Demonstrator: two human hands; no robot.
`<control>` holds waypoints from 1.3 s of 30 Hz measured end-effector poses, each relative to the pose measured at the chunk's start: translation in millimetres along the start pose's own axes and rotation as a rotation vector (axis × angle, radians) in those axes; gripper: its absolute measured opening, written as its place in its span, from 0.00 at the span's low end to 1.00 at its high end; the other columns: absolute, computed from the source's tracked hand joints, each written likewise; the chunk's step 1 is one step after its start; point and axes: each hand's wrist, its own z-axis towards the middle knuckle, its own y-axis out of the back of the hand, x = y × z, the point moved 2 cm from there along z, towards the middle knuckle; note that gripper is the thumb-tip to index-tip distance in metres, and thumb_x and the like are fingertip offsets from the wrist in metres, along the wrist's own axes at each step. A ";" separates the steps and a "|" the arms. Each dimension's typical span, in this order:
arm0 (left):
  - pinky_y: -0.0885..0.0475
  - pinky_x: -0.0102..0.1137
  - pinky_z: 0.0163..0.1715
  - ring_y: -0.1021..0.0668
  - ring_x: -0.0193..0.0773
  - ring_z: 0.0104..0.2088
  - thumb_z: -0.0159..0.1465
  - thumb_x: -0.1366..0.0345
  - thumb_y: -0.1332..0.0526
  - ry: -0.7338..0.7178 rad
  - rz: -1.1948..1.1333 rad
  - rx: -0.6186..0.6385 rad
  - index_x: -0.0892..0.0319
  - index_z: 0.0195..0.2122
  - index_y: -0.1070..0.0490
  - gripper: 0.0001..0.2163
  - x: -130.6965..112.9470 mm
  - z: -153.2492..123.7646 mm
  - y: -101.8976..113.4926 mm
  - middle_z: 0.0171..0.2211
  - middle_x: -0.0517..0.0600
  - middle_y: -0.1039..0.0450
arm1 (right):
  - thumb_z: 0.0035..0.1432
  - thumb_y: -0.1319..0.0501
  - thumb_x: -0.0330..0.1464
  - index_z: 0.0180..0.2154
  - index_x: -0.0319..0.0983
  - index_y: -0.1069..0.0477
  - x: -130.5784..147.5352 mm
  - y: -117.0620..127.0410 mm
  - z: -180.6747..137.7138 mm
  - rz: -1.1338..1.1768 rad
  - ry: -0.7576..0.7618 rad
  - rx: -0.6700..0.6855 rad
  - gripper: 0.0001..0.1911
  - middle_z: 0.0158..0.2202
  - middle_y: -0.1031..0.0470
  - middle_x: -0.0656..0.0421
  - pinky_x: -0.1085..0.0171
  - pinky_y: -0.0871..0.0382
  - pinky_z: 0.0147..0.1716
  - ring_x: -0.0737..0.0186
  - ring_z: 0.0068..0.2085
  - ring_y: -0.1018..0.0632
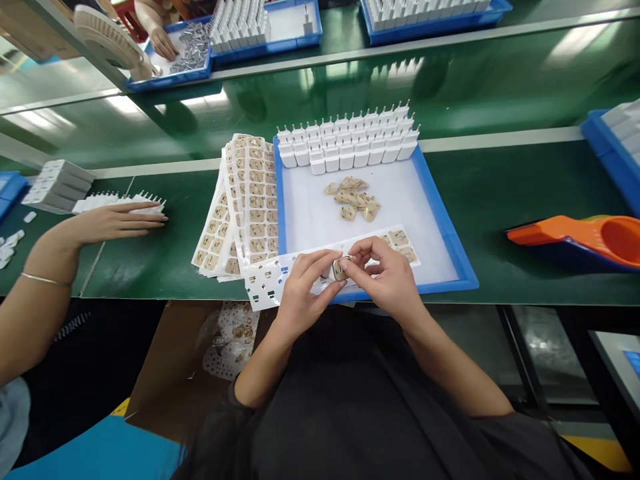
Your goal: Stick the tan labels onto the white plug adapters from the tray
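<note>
My left hand point(307, 287) and my right hand point(387, 277) meet over the near edge of a blue-rimmed tray point(450, 233). Between their fingertips is a small white charger with a tan sticker point(340, 269) on the face turned toward me; the fingers cover much of it. Under both hands lies a sticker sheet point(263, 283), its left part bare backing and its right end still bearing tan stickers point(400, 238). Crumpled tan pieces point(355, 197) are heaped in the tray. Rows of white chargers point(350, 143) stand behind them, pins up.
Fanned sticker sheets point(245, 200) lie left of the tray. A co-worker's hand point(125, 220) rests over white chargers further left. An orange scoop point(575, 233) lies at right. Beyond the green divider, another person's hand point(163, 43) reaches into a tray of metal parts point(193, 47).
</note>
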 end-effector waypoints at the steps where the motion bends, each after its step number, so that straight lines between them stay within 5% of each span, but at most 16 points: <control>1: 0.24 0.38 0.47 0.23 0.43 0.48 0.67 0.63 0.35 0.000 -0.002 -0.010 0.53 0.58 0.29 0.18 0.3 -0.3 -0.4 0.53 0.55 0.24 | 0.60 0.33 0.37 0.37 0.41 0.28 0.9 1.2 0.4 -0.055 0.023 -0.004 0.07 0.31 0.29 0.61 0.68 0.30 0.25 0.66 0.31 0.27; 4: 0.23 0.37 0.47 0.23 0.43 0.52 0.67 0.63 0.34 0.027 -0.052 -0.049 0.52 0.58 0.29 0.18 3.0 -1.9 -2.2 0.54 0.55 0.24 | 0.59 0.32 0.39 0.40 0.42 0.27 -0.4 2.8 1.2 -0.092 0.044 0.033 0.10 0.34 0.30 0.60 0.68 0.31 0.24 0.65 0.32 0.27; 9: 0.22 0.35 0.46 0.23 0.45 0.56 0.67 0.62 0.35 0.051 -0.097 -0.120 0.52 0.56 0.28 0.17 8.9 -3.9 -4.5 0.54 0.56 0.25 | 0.55 0.28 0.40 0.48 0.45 0.30 -13.5 -5.6 -1.8 0.243 -0.085 0.198 0.21 0.37 0.35 0.62 0.69 0.26 0.22 0.64 0.35 0.26; 15: 0.20 0.33 0.43 0.23 0.45 0.56 0.64 0.64 0.31 0.073 -0.208 -0.163 0.53 0.54 0.28 0.18 13.0 -4.3 -6.9 0.53 0.56 0.25 | 0.60 0.33 0.40 0.48 0.44 0.27 -24.2 -12.5 -2.7 0.593 -0.160 0.273 0.16 0.34 0.34 0.62 0.68 0.22 0.22 0.64 0.34 0.24; 22: 0.21 0.39 0.48 0.21 0.42 0.52 0.66 0.68 0.34 -0.142 0.007 -0.270 0.53 0.53 0.31 0.15 6.5 -4.2 -16.9 0.50 0.55 0.25 | 0.52 0.28 0.39 0.41 0.43 0.31 -13.7 -22.8 -3.9 0.503 -0.132 0.085 0.18 0.32 0.41 0.66 0.70 0.28 0.19 0.71 0.26 0.31; 39: 0.21 0.37 0.43 0.20 0.40 0.47 0.63 0.70 0.32 -0.289 0.147 -0.350 0.51 0.52 0.34 0.19 0.2 -4.4 -18.6 0.49 0.52 0.25 | 0.57 0.34 0.38 0.36 0.43 0.28 -12.5 -25.4 -5.8 0.641 -0.135 0.047 0.07 0.28 0.39 0.65 0.69 0.32 0.19 0.70 0.24 0.31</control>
